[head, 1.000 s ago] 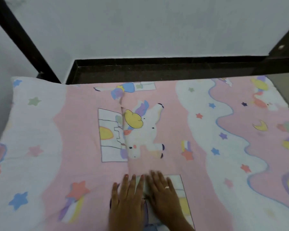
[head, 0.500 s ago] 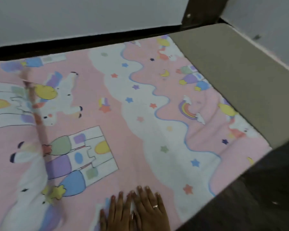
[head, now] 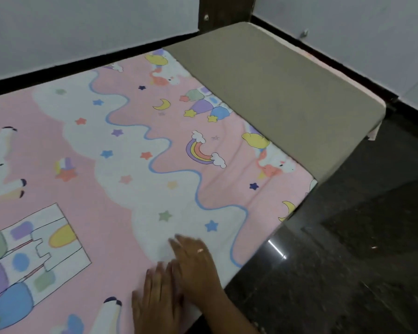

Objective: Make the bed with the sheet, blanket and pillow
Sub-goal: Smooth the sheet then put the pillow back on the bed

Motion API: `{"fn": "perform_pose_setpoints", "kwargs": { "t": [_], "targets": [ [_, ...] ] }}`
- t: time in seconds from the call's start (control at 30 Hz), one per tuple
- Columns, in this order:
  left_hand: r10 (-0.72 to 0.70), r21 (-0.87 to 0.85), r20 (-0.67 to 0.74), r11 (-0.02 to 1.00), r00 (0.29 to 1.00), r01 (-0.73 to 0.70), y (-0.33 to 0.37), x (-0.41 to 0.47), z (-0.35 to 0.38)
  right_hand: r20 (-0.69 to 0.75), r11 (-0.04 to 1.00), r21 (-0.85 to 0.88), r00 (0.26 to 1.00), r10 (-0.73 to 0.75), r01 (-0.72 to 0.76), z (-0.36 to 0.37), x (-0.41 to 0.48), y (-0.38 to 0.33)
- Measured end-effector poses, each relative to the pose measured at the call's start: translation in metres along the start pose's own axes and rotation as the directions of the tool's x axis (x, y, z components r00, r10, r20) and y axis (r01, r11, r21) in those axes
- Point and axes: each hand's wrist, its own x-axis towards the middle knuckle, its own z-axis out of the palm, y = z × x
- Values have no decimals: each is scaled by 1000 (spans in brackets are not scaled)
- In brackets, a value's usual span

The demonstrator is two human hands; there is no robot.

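Left hand [head: 157,297] at near bed edge, grip released, fingers straight, flat on sheet [head: 130,169]. Right hand [head: 196,263] just beside it, partly overlapping, grip also released, palm down. Its fingertips blurred, probably touching cloth. Sheet, pink with unicorn print, spread over bed. Farther right, tan mattress [head: 275,97] strip uncovered. Dark floor [head: 360,261] alongside.

On the sheet [head: 130,179], the left hand [head: 155,302] and right hand [head: 196,263] are motion-blurred, and the sheet's left part is cut off.
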Motion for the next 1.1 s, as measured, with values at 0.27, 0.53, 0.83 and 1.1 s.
{"fn": "perform_pose_setpoints", "kwargs": {
  "t": [0.27,0.53,0.83,1.1],
  "targets": [
    [133,181,197,969,971,-169,87,44,28,-20,785,-64,787,616,-616,-45,-39,159],
    [300,234,239,905,923,-355,172,94,70,365,-65,747,326,872,-662,-73,-20,258],
    [377,226,195,881,906,-415,227,148,100,571,-310,758,355,740,-574,-46,34,309],
    [391,245,196,868,899,-431,261,168,113,494,-197,766,365,789,-611,-36,28,334]
  ]
}}
